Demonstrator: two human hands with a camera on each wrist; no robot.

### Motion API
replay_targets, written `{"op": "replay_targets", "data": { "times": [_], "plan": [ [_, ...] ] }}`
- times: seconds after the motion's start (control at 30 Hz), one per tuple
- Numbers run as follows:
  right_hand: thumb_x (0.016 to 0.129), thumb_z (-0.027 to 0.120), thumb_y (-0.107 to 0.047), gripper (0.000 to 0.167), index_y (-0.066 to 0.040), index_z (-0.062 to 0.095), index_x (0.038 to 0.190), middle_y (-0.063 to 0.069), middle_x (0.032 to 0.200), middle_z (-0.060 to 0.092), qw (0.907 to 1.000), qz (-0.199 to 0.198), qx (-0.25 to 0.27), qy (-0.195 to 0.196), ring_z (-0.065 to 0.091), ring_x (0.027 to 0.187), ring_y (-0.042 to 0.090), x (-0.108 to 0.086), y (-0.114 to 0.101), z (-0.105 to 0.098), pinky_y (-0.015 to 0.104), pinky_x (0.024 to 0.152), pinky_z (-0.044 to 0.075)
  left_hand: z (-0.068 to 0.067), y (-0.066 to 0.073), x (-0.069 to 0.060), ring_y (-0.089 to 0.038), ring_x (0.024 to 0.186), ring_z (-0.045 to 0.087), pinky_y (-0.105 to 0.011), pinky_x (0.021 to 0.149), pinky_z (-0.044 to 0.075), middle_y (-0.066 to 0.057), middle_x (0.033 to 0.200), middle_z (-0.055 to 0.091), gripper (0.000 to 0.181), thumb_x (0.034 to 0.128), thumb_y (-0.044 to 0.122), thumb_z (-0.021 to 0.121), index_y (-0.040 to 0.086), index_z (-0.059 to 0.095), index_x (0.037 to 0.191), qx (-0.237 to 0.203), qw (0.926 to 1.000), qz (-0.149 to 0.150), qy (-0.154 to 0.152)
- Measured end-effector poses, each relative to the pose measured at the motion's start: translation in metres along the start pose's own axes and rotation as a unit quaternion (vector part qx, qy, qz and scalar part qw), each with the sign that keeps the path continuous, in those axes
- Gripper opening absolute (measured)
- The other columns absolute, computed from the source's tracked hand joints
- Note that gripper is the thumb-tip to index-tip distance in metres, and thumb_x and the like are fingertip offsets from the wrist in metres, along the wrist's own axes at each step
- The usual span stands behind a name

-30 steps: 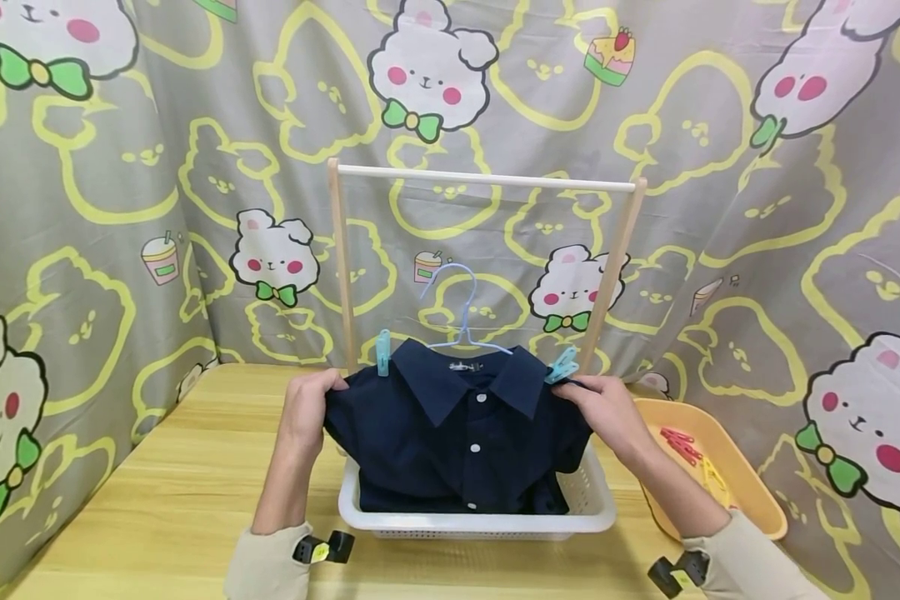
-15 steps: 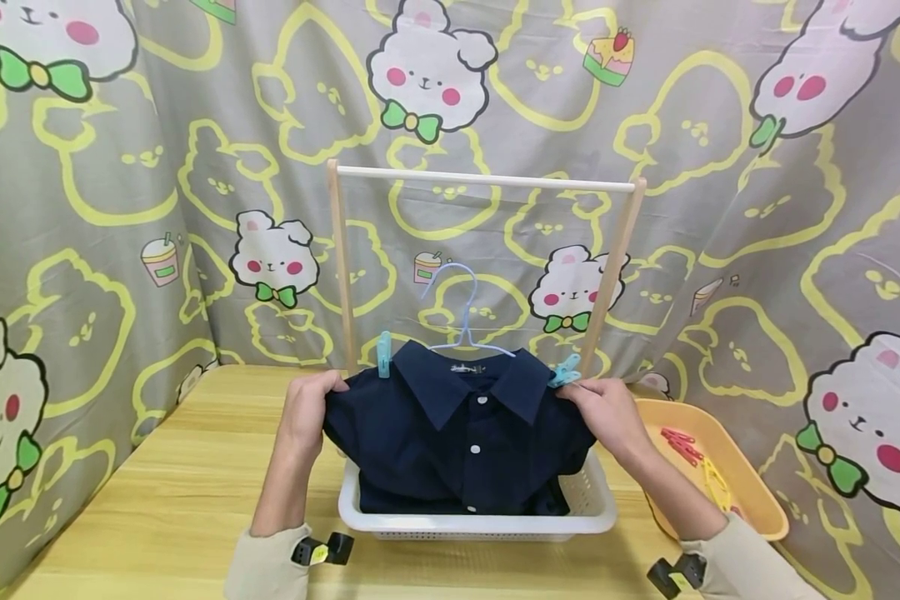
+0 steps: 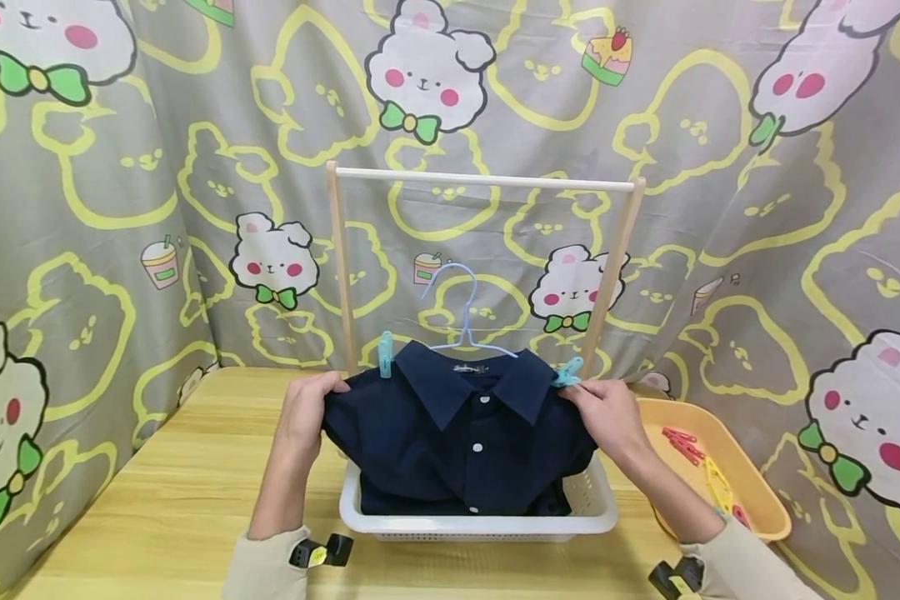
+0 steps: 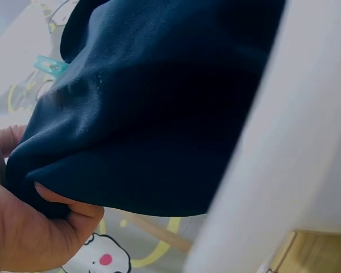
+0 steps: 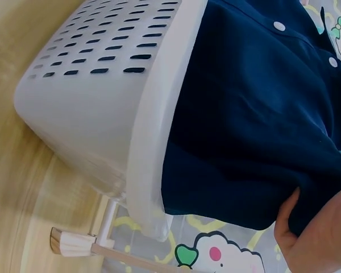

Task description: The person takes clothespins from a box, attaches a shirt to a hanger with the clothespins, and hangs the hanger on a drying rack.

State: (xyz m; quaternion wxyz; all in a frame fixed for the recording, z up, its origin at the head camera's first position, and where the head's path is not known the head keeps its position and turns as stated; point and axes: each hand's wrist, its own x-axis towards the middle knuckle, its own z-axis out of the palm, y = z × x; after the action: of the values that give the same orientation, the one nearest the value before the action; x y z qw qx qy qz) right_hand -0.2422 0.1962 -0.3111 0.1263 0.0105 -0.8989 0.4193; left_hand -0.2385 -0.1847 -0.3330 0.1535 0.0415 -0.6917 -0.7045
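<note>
A dark navy collared shirt (image 3: 420, 450) with white buttons lies partly in a white plastic basket (image 3: 480, 523). A pale blue hanger (image 3: 467, 312) rises from its neck, its hook free of anything. My left hand (image 3: 303, 412) pinches the shirt at one shoulder, and my right hand (image 3: 607, 417) pinches the other. Near the left shoulder stands a teal clothespin (image 3: 386, 354); another teal clothespin (image 3: 568, 372) is by my right fingertips. In the left wrist view, the thumb and fingers are bent round the navy cloth (image 4: 131, 136). The right wrist view has the fingers gripping the sleeve (image 5: 244, 193).
Behind the basket stands a rack with wooden posts (image 3: 342, 275) and a white crossbar (image 3: 487, 178). An orange tray (image 3: 750, 467) at the right holds red clothespins (image 3: 682, 446) and yellow ones (image 3: 716, 483). A patterned curtain (image 3: 495, 150) surrounds the wooden table (image 3: 157, 483).
The right shoulder of the shirt, with its clothespin and my right hand, has shifted slightly to the right. My left hand keeps its hold almost unmoved.
</note>
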Motion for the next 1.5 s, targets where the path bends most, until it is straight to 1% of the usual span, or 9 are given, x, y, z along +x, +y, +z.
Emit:
{"op": "replay_targets", "data": {
  "times": [0.3, 0.43, 0.53, 0.67, 0.83, 0.97, 1.07, 1.23, 1.5],
  "plan": [
    [0.098, 0.063, -0.034, 0.030, -0.011, 0.083, 0.094, 0.004, 0.083, 0.074, 0.9998, -0.009, -0.013, 0.014, 0.062, 0.091, 0.024, 0.000, 0.003, -0.002, 0.033, 0.079, 0.044, -0.001, 0.003, 0.000, -0.016, 0.072, 0.060, -0.027, 0.072, 0.053, 0.005, 0.069, 0.062, 0.022, 0.0864, 0.006, 0.061, 0.013, 0.072, 0.069, -0.020, 0.9992, -0.019, -0.028],
    [0.099, 0.063, -0.033, 0.033, -0.009, 0.080, 0.084, -0.003, 0.064, 0.053, 0.9996, -0.018, -0.014, 0.016, 0.054, 0.078, 0.022, 0.000, 0.003, -0.004, 0.033, 0.071, 0.039, -0.002, 0.005, -0.001, -0.016, 0.072, 0.061, -0.027, 0.072, 0.054, 0.004, 0.072, 0.063, 0.023, 0.0894, 0.006, 0.061, 0.013, 0.073, 0.072, -0.026, 0.9986, -0.019, -0.042],
    [0.099, 0.063, -0.033, 0.039, -0.008, 0.073, 0.072, -0.004, 0.060, 0.036, 0.9996, -0.018, -0.012, 0.017, 0.048, 0.071, 0.021, 0.000, 0.002, -0.006, 0.033, 0.067, 0.035, -0.002, 0.007, -0.001, -0.017, 0.072, 0.061, -0.028, 0.073, 0.054, 0.003, 0.071, 0.064, 0.023, 0.0907, 0.008, 0.062, 0.012, 0.073, 0.071, -0.027, 0.9982, -0.015, -0.050],
    [0.099, 0.063, -0.033, 0.042, -0.008, 0.066, 0.065, -0.005, 0.059, 0.031, 0.9997, -0.014, -0.007, 0.020, 0.045, 0.069, 0.021, 0.000, 0.002, -0.007, 0.033, 0.065, 0.033, -0.001, 0.008, -0.001, -0.018, 0.074, 0.060, -0.028, 0.073, 0.053, 0.003, 0.072, 0.062, 0.021, 0.0925, 0.011, 0.066, 0.011, 0.071, 0.072, -0.023, 0.9983, -0.008, -0.054],
    [0.098, 0.063, -0.034, 0.041, -0.008, 0.068, 0.068, -0.005, 0.060, 0.032, 0.9996, -0.012, -0.004, 0.026, 0.045, 0.069, 0.021, -0.001, 0.002, -0.008, 0.032, 0.065, 0.034, -0.005, 0.008, -0.001, -0.018, 0.087, 0.058, -0.027, 0.078, 0.050, 0.001, 0.085, 0.061, 0.018, 0.0933, 0.021, 0.072, 0.004, 0.071, 0.089, 0.030, 0.9980, 0.010, -0.055],
    [0.098, 0.064, -0.034, 0.037, -0.007, 0.077, 0.077, -0.004, 0.061, 0.035, 0.9994, -0.013, -0.008, 0.031, 0.047, 0.071, 0.021, -0.002, 0.004, -0.010, 0.032, 0.065, 0.035, -0.015, 0.009, 0.000, -0.020, 0.107, 0.055, -0.032, 0.096, 0.045, -0.006, 0.115, 0.062, 0.039, 0.0941, 0.032, 0.073, 0.004, 0.067, 0.121, 0.093, 0.9919, 0.029, -0.082],
    [0.099, 0.063, -0.036, 0.034, -0.009, 0.082, 0.088, -0.004, 0.063, 0.049, 0.9992, -0.013, -0.015, 0.036, 0.051, 0.076, 0.019, -0.003, 0.006, -0.013, 0.031, 0.068, 0.037, -0.023, 0.009, 0.001, -0.021, 0.116, 0.052, -0.039, 0.106, 0.037, -0.014, 0.133, 0.057, 0.050, 0.0985, 0.038, 0.065, 0.005, 0.060, 0.136, 0.095, 0.9900, 0.032, -0.099],
    [0.099, 0.063, -0.035, 0.032, -0.011, 0.083, 0.097, 0.002, 0.080, 0.071, 0.9991, -0.011, -0.021, 0.035, 0.059, 0.084, 0.018, -0.005, 0.007, -0.017, 0.031, 0.074, 0.043, -0.028, 0.009, 0.003, -0.014, 0.117, 0.051, -0.040, 0.104, 0.034, -0.017, 0.141, 0.053, 0.053, 0.1048, 0.043, 0.051, 0.004, 0.055, 0.141, 0.068, 0.9935, 0.016, -0.090],
    [0.100, 0.061, -0.032, 0.031, -0.008, 0.081, 0.102, 0.012, 0.099, 0.077, 0.9984, -0.021, -0.033, 0.042, 0.065, 0.093, 0.024, -0.006, 0.009, -0.020, 0.034, 0.079, 0.046, -0.025, 0.013, 0.015, -0.015, 0.115, 0.055, -0.040, 0.106, 0.040, -0.009, 0.131, 0.057, 0.044, 0.1063, 0.033, 0.051, 0.004, 0.056, 0.138, 0.077, 0.9962, 0.014, -0.039]
  ]
}}
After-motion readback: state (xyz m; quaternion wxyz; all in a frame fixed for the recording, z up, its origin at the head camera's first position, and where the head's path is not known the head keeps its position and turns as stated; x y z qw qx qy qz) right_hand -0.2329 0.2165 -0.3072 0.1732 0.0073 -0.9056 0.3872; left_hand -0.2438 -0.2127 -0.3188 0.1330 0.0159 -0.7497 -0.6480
